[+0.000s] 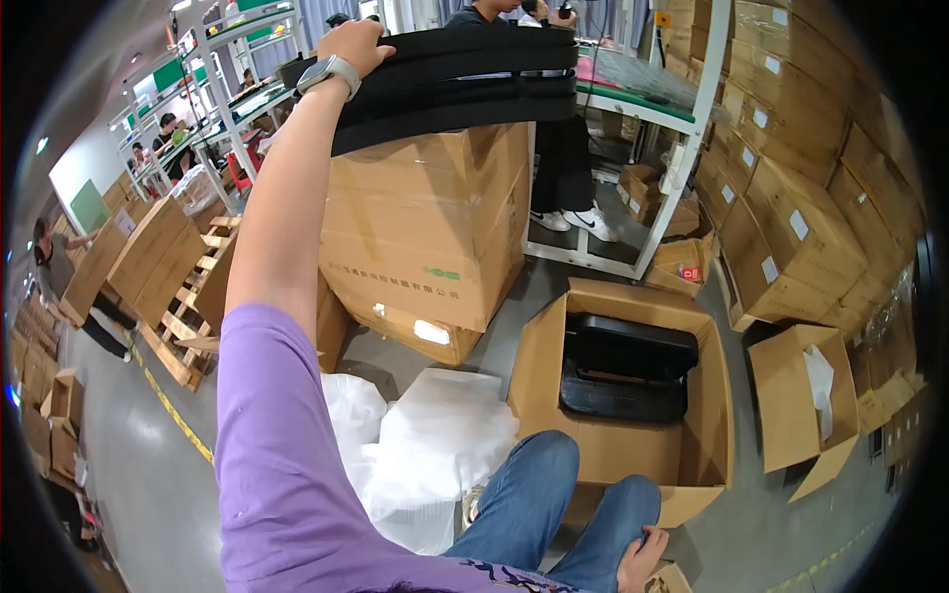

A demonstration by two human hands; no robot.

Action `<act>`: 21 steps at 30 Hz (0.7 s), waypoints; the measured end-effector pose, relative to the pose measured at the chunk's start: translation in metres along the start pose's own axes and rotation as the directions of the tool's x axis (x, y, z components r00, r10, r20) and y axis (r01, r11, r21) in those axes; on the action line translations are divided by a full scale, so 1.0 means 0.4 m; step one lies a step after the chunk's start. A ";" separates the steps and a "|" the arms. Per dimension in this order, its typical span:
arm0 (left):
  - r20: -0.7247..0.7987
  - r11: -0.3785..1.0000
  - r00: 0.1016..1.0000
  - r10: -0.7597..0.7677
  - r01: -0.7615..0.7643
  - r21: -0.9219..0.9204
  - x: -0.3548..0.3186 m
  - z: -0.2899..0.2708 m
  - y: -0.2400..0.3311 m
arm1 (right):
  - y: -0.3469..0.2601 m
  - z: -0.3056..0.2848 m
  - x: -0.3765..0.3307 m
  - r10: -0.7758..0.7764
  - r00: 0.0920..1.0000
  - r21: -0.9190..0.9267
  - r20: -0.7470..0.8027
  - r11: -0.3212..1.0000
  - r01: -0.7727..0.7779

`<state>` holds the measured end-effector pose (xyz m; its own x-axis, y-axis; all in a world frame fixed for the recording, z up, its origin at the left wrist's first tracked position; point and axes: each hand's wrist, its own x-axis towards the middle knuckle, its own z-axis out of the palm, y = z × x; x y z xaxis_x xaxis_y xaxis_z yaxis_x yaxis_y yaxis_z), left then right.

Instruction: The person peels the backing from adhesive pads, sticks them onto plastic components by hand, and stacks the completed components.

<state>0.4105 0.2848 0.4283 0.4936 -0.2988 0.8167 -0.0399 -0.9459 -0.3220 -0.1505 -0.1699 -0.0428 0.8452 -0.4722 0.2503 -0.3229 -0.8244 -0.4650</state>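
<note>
My left hand (354, 46), with a watch on its wrist, reaches far up and forward. Its fingers are closed over the near-left edge of a stack of long black plastic panels (455, 94). These panels lie on top of a large taped cardboard box (425, 217). Down at the lower right, my right hand (643, 560) rests against my bent knee, its fingers loosely bent and holding nothing that I can see. In front of my knees stands an open carton (633, 457), with black plastic parts (633, 368) lying inside it.
White foam wrapping (445, 430) lies left of the open carton. Stacked boxes (791, 217) line the right side, with a smaller open box (806, 405) before them. A person (563, 168) stands beyond the panels at a workbench (633, 104). A wooden pallet (188, 321) is on the left.
</note>
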 end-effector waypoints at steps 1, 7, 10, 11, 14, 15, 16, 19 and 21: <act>0.009 0.999 0.999 -0.045 0.045 -0.006 -0.008 -0.003 0.021 | 0.017 0.012 -0.008 0.002 1.000 0.082 0.009 0.997 -0.002; -0.091 0.902 0.972 -0.215 0.162 -0.399 -0.061 -0.002 0.205 | 0.026 0.009 0.013 0.054 0.999 0.149 0.003 0.987 -0.054; -0.091 0.626 0.995 -0.046 -0.042 -0.779 -0.197 0.049 0.411 | 0.050 -0.011 0.051 0.093 0.996 0.205 -0.010 0.975 -0.089; 0.110 0.565 0.991 0.075 0.049 -0.824 -0.256 0.055 0.476 | 0.051 -0.016 0.070 0.185 0.983 0.366 -0.007 0.915 -0.170; 0.436 0.336 0.786 0.439 0.306 -0.891 -0.454 0.099 0.705 | 0.168 0.038 0.061 0.388 0.916 0.395 -0.103 0.861 -0.321; 0.516 0.289 0.680 0.521 0.428 -0.856 -0.526 0.118 0.795 | 0.212 0.047 0.041 0.426 0.900 0.388 -0.096 0.849 -0.360; 0.578 0.263 0.560 0.594 0.544 -0.797 -0.594 0.138 0.881 | 0.250 0.055 0.024 0.508 0.858 0.432 -0.075 0.792 -0.432; 0.611 0.499 0.449 0.653 0.352 -0.792 -0.773 0.156 1.155 | 0.355 0.086 -0.072 0.613 0.789 0.460 -0.036 0.711 -0.531; 0.624 0.598 0.291 0.726 0.183 -0.781 -0.864 0.180 1.301 | 0.388 0.103 -0.144 0.647 0.757 0.416 0.087 0.667 -0.618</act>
<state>0.2818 -0.0949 -0.0559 0.6565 -0.6943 -0.2948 -0.6116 -0.7187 0.3308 -0.2317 -0.2577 -0.1641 0.4678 -0.8643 -0.1851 -0.5604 -0.1281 -0.8182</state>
